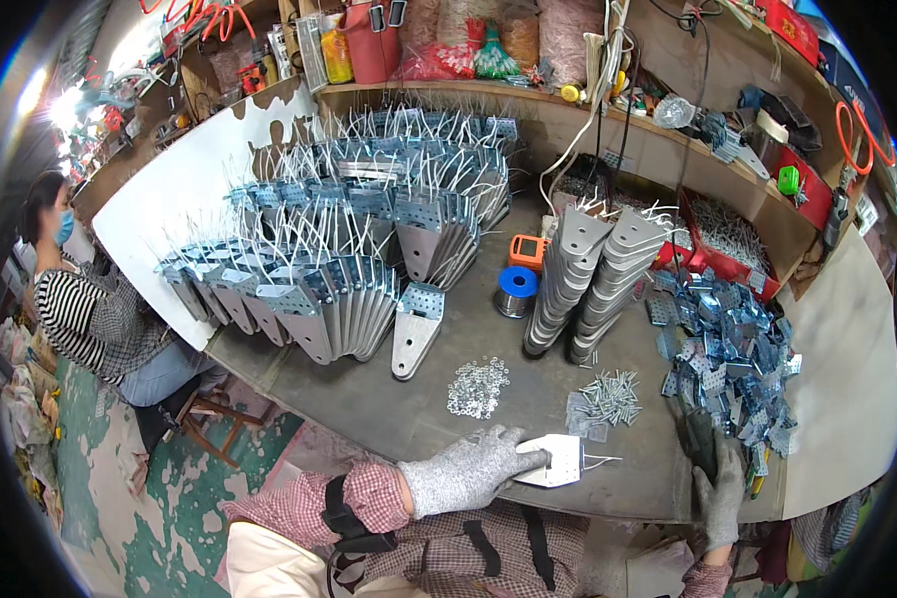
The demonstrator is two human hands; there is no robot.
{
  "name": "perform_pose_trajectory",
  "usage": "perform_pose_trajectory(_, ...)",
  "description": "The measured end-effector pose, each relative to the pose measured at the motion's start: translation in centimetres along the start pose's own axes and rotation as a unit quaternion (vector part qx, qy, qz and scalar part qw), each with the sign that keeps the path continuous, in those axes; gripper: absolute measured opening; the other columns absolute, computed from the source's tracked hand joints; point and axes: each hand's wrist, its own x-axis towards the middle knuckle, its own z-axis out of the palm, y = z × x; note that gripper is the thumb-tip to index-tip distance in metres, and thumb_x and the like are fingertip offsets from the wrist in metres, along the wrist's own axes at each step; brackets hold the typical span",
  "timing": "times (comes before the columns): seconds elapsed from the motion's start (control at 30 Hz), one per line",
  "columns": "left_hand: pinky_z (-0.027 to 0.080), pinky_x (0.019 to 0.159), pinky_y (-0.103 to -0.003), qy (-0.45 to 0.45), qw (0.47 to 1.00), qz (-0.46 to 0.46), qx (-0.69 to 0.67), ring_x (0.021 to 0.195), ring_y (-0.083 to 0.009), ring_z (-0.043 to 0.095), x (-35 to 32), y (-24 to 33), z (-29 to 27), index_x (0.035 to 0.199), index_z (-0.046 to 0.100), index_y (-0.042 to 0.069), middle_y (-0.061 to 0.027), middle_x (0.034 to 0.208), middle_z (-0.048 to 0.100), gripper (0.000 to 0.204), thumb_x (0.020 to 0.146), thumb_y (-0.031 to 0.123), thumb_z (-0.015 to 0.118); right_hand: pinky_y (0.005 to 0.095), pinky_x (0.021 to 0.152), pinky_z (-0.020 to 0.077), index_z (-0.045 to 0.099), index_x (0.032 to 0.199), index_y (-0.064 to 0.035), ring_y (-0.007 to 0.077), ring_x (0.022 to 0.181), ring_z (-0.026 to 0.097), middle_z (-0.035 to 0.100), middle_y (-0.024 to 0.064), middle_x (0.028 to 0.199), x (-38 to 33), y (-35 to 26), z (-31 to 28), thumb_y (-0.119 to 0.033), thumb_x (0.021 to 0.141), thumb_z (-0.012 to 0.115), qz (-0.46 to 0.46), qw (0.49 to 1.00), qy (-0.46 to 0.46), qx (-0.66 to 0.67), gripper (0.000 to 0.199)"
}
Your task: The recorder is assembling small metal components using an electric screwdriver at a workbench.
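Note:
My left hand (473, 470), in a grey knit glove, pinches a pale metal plate (558, 461) with a square hole, near the bench's front edge. White ties stick out from the plate's right end. My right hand (720, 493), also gloved, is at the right beside a heap of blue-filmed perforated metal pieces (728, 349). Its thumb stands apart from the stretched fingers; a dark shape next to them is unclear. Beyond the plate lie a pile of screws (608, 399) and a patch of small nuts (478, 388).
Assembled brackets with white ties (299, 309) stand in rows at the left. Two stacks of grey metal plates (558, 284) rise mid-bench near a blue wire spool (516, 291) and an orange box (528, 252). Cables hang from above. A person (100, 309) sits at the far left.

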Motion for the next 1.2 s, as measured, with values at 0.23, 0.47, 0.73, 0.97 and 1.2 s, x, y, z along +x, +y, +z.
perform_pose_trajectory(0.23,0.050,0.098,-0.045,0.424,0.886,-0.179,-0.049,0.112,-0.0360,0.059,-2.9,-3.7,-3.3,0.125,0.051,0.002,-0.0189,0.123,0.054,0.045,0.089,0.018,0.074,0.0494,0.104,0.0429,0.060,0.132,-0.0057,0.0422,0.120,0.052,0.058,0.0213,0.127,1.2,0.0,-1.2,-0.009,0.084,0.071,-0.049,0.994,0.096,0.026,0.050)
perform_pose_trajectory(0.47,0.048,0.096,-0.050,0.543,0.784,-0.294,0.065,0.114,-0.0418,0.054,-1.2,-9.8,-1.4,0.116,0.053,0.002,-0.0196,0.124,0.049,0.040,0.084,0.009,0.075,0.0468,0.107,0.0422,0.062,0.129,-0.0058,0.0401,0.122,0.053,0.060,0.0183,0.124,4.4,-8.1,-0.5,-0.011,0.086,0.070,-0.140,0.985,0.037,0.090,0.044)
perform_pose_trajectory(0.73,0.054,0.093,-0.045,0.482,0.816,-0.319,0.013,0.111,-0.0378,0.062,-2.9,-9.8,-0.8,0.122,0.054,0.004,-0.0157,0.127,0.051,0.048,0.082,0.012,0.079,0.0483,0.100,0.0462,0.062,0.127,-0.0061,0.0399,0.116,0.056,0.060,0.0186,0.122,5.8,-9.7,-1.0,-0.015,0.089,0.069,-0.191,0.980,0.024,0.056,0.040)
perform_pose_trajectory(0.97,0.056,0.086,-0.044,0.501,0.815,-0.292,-0.012,0.104,-0.0362,0.067,-3.6,-10.9,0.1,0.127,0.052,0.006,-0.0160,0.121,0.061,0.048,0.085,0.012,0.076,0.0474,0.096,0.0479,0.063,0.126,-0.0059,0.0387,0.113,0.057,0.061,0.0179,0.117,6.6,-10.8,-2.5,-0.018,0.090,0.069,-0.204,0.977,-0.006,0.065,0.038)
perform_pose_trajectory(1.2,0.055,0.090,-0.043,0.457,0.820,-0.342,0.050,0.108,-0.0338,0.067,-3.0,-9.6,0.4,0.131,0.052,0.005,-0.0146,0.119,0.067,0.059,0.082,0.021,0.081,0.0481,0.097,0.0470,0.063,0.127,-0.0059,0.0391,0.113,0.057,0.062,0.0180,0.116,7.0,-12.0,-1.9,-0.020,0.092,0.067,-0.223,0.969,-0.070,0.078,0.038)
